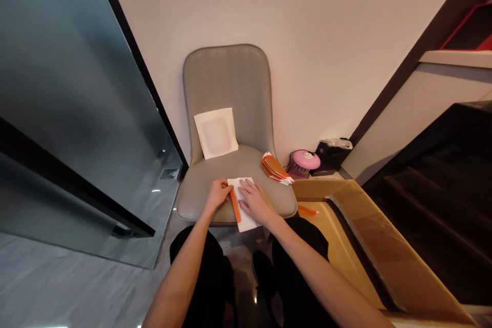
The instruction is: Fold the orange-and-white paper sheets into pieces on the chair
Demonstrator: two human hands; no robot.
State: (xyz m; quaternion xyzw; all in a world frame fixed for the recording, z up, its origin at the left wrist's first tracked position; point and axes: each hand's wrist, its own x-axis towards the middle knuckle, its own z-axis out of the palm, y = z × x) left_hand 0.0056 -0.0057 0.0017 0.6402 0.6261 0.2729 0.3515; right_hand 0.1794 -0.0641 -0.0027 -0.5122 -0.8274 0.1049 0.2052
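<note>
A white sheet of paper (246, 223) with an orange strip (234, 206) along its left side lies at the front of the grey chair seat (200, 200). My left hand (219, 194) pinches the upper left edge of the paper, by the top of the strip. Spread fingers of my right hand (255, 202) rest flat on the white part. A stack of folded orange and white paper pieces (275, 169) sits on the seat's right side. Against the backrest leans a square white sheet (217, 133) with a faint pinkish centre.
At the right stands an open cardboard box (384, 230) with an orange piece (307, 210) inside. A pink device (306, 159) and a black bag (332, 156) are by the wall. A frosted glass door (77, 87) fills the left.
</note>
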